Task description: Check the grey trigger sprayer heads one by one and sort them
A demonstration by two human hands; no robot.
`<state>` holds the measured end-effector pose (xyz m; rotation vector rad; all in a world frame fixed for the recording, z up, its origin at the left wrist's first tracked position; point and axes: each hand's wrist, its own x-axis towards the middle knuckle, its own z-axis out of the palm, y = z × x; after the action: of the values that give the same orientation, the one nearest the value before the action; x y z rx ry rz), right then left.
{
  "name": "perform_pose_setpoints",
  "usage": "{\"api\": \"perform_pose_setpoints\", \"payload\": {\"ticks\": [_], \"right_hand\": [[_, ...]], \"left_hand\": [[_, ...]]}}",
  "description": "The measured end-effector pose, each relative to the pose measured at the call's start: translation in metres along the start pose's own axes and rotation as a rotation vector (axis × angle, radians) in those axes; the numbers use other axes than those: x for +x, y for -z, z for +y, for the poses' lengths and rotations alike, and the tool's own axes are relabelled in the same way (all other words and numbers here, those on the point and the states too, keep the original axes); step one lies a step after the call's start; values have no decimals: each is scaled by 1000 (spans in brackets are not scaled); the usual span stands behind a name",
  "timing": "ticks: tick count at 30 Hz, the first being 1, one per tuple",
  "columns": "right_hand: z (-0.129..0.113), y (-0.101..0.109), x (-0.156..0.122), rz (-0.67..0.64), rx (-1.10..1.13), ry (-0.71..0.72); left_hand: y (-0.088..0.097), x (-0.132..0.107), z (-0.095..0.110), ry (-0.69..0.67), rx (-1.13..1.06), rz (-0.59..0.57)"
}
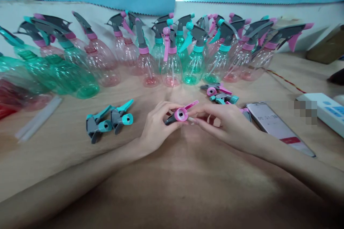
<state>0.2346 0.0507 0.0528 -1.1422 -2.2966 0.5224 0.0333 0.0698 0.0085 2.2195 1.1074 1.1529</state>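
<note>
Sprayer [180, 114] with the pink collar is just left of the phone [276, 127], low over the counter [188, 186]. The left hand [157, 123] grips its body and the right hand [223, 121] pinches the collar end. Teal sprayers [109, 121] lie way further left of the phone, and bottles [172, 61] stand behind it.

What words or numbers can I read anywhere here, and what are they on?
Phone: a row of digits on its screen, too blurred to read.
White box with blue buttons: markings too small to read.
Pink spray head, held by the left hand and right hand, and the bottles: no lettering visible.
</note>
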Motion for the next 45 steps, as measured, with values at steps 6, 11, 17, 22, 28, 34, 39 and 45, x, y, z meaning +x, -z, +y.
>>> {"api": "perform_pose_setpoints", "payload": {"ticks": [6,11,17,22,28,34,39,45], "right_hand": [[-7,-15,6,50,-232,-24],[-13,-24,7,87,-297,-54],[-11,-24,11,21,-220,-28],[-1,-22,15,-41,-73,1],[5,-27,20,-42,29,23],[10,-23,20,-106,-79,51],[12,-6,25,-254,-37,42],[5,6,29,-313,-3,23]], "left_hand": [[0,-1,-1,68,-14,7],[0,-2,-1,93,-47,39],[5,-2,0,88,-71,1],[7,-1,-1,105,-90,-41],[6,0,-2,92,-124,-81],[4,0,-3,66,-138,-95],[3,0,-2,30,-145,-157],[2,-1,-2,1,-152,-214]]}}
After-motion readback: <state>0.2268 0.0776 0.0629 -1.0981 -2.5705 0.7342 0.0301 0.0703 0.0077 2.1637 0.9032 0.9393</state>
